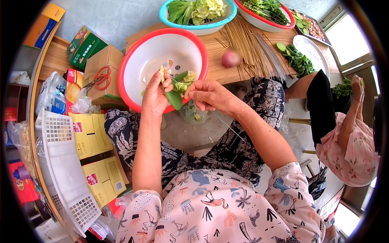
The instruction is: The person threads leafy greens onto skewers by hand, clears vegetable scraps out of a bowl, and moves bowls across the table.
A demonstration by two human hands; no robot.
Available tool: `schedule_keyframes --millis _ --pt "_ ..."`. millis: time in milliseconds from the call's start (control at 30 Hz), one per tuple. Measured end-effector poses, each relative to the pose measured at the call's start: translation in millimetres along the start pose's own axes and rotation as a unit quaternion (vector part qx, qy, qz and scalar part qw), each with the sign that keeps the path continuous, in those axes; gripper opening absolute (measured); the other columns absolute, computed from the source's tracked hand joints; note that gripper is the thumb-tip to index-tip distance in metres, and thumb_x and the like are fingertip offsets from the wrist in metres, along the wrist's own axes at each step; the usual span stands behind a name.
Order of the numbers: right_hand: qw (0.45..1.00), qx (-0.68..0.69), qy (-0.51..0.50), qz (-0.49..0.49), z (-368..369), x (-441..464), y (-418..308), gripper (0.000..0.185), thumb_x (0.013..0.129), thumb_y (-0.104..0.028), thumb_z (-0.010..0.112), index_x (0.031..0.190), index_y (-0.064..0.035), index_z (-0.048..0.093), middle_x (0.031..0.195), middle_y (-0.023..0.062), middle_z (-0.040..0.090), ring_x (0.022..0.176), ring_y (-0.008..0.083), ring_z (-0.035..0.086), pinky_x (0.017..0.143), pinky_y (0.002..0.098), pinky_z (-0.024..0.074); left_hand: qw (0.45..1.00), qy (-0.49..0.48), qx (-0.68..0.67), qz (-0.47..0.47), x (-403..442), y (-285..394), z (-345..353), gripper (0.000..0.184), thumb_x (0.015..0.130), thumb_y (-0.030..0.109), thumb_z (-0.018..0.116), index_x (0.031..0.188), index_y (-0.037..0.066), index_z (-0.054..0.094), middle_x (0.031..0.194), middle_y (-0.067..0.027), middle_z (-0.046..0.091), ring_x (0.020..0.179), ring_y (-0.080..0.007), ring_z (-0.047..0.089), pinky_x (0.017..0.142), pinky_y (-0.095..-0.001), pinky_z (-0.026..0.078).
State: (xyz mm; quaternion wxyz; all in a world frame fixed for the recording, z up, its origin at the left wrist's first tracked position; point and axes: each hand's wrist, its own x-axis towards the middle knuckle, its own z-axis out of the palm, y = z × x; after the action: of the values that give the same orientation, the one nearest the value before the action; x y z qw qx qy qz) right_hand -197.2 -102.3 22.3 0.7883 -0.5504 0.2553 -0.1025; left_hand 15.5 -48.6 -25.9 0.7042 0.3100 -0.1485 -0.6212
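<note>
My left hand (pixel 157 92) is closed around a small bunch of leafy greens (pixel 175 99) with broad green leaves and pale yellow-green pieces, over the near rim of a white basin with a red rim (pixel 122 69). Close beside it on the right, my right hand (pixel 212 96) pinches at the bunch and holds a thin skewer (pixel 229 126), whose far end slants down toward my right thigh. The skewer's tip is hidden by fingers and leaves. Below the hands, a clear plastic bag (pixel 195 113) contains a few leaf scraps.
On the wooden table (pixel 216 40) are a red onion (pixel 231 58), many loose skewers (pixel 247 44), a blue-rimmed basin (pixel 164 14) and another red-rimmed basin (pixel 267 25) of greens. Boxes, scissors (pixel 102 77) and a white plastic rack (pixel 60 162) stand left. Another person (pixel 348 137) sits at right holding greens.
</note>
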Motion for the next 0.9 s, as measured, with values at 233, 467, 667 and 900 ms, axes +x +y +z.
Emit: schedule_keyframes --millis 233,467,667,900 --pt "1.0 0.0 -0.007 -0.003 0.1 -1.0 -0.2 0.014 0.094 -0.017 0.052 0.094 -0.0056 0.06 0.057 -0.0025 0.051 0.047 0.0029 0.039 0.043 0.0195 0.0277 1.0 -0.015 0.019 -0.015 -1.3 6.7 -2.3 0.032 0.087 0.023 0.066 0.109 0.002 0.056 0.089 -0.0041 0.053 0.068 -0.0092 0.044 0.058 -0.0213 0.038" --pt "1.0 0.007 -0.015 -0.006 -0.2 -3.6 -0.8 0.014 0.094 -0.017 0.052 0.094 -0.0058 0.06 0.056 -0.0024 0.051 0.045 0.0024 0.037 0.041 0.0188 0.0249 0.998 -0.044 0.04 -0.033 -3.5 14.1 -5.4 0.026 0.086 0.022 0.068 0.1 0.002 0.061 0.087 -0.0026 0.058 0.068 -0.0101 0.047 0.059 -0.023 0.04" --pt "1.0 0.013 -0.022 -0.008 -0.6 -4.6 0.5 0.013 0.094 -0.016 0.052 0.094 -0.0062 0.06 0.056 -0.0025 0.051 0.045 0.0022 0.038 0.042 0.0182 0.0248 0.996 -0.045 0.074 -0.037 -8.4 17.4 -2.5 0.026 0.085 0.022 0.068 0.1 0.002 0.06 0.087 -0.0024 0.057 0.067 -0.01 0.046 0.058 -0.0225 0.038" --pt "0.998 0.056 -0.023 -0.004 -0.5 -1.7 3.1 0.018 0.094 -0.018 0.052 0.098 -0.003 0.061 0.056 -0.0019 0.048 0.045 0.0019 0.036 0.04 0.017 0.0244 0.987 -0.047 0.125 -0.088 -14.5 11.9 2.6 0.021 0.085 0.014 0.067 0.1 0.0 0.065 0.084 -0.0026 0.063 0.069 -0.0098 0.052 0.06 -0.0223 0.041"
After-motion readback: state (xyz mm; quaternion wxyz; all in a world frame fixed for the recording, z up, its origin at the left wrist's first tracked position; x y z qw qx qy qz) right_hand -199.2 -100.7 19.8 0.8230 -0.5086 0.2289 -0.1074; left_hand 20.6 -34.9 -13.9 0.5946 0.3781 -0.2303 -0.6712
